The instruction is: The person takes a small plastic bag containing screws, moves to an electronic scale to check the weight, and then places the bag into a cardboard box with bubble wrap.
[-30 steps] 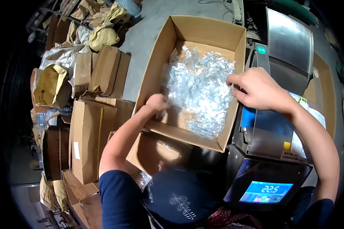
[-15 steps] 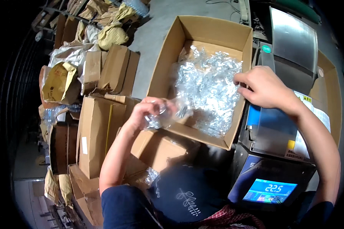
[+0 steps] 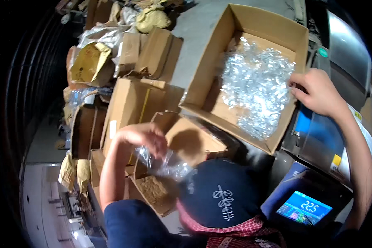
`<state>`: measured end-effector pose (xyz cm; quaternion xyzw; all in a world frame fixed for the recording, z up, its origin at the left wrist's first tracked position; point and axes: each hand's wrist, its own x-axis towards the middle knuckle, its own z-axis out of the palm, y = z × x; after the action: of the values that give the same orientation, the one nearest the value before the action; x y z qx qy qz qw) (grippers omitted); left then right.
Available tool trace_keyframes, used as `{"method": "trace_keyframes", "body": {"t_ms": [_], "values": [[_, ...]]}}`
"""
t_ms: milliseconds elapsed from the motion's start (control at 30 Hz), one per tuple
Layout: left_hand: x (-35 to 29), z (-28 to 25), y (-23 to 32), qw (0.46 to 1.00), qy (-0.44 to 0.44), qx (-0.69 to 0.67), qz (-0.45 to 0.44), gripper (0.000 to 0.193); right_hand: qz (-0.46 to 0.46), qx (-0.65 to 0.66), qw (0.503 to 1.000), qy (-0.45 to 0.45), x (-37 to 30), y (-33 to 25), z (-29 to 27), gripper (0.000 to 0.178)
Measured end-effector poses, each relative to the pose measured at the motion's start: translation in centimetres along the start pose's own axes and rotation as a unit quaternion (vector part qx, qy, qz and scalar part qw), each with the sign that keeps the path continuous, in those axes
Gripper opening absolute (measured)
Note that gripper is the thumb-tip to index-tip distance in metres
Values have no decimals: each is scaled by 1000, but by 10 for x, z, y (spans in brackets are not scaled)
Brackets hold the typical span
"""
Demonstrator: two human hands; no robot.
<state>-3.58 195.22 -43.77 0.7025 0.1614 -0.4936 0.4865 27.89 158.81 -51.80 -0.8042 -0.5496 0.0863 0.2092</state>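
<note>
My left hand [image 3: 142, 138] is at the left, fingers bent, with a clear plastic bag [image 3: 165, 165] just beneath them. The bag hangs over a lower open cardboard box [image 3: 192, 138]; the hand is slightly blurred. At the right, my right hand [image 3: 316, 91] is closed at the rim of a large open carton [image 3: 206, 53]. Its thumb and fingertips reach the rim; what lies between them cannot be made out. Inside the carton lies a heap of small clear plastic packets [image 3: 260, 87] with shiny silvery contents.
A weighing machine with a lit blue screen [image 3: 304, 206] stands at the lower right, metal housing [image 3: 322, 132] behind it. Stacked cardboard boxes [image 3: 126, 107] and a yellowish sack [image 3: 87, 66] line the left. Dark blue cloth with white leaf embroidery [image 3: 223, 198] fills the lower middle.
My left hand has moved from the large carton's left wall, down and left over the lower box, with the plastic bag. My right hand stays at the carton's right rim. The whole view has shifted.
</note>
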Motion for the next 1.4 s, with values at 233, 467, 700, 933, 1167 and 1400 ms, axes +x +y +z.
{"method": "trace_keyframes", "body": {"t_ms": [233, 467, 700, 933, 1167, 1400], "values": [[117, -28, 74, 995, 25, 90, 19, 35, 2, -37, 999, 1, 8, -1, 7, 20], [310, -36, 30, 909, -2, 365, 202, 76, 16, -28, 999, 20, 4, 3, 4, 29], [349, -22, 4, 786, 59, 529, 314, 80, -9, 8, 999, 47, 3, 9, 8, 55], [364, 11, 20, 767, -37, 596, 235, 45, 9, 33, 999, 28, 4, 0, 3, 67], [306, -7, 36, 825, 126, 402, 377, 14, -7, -14, 1000, -11, 10, 1, 3, 22], [110, 9, 82, 894, 228, -214, 320, 14, -6, -30, 1000, -6, 7, 2, -5, 22]]}}
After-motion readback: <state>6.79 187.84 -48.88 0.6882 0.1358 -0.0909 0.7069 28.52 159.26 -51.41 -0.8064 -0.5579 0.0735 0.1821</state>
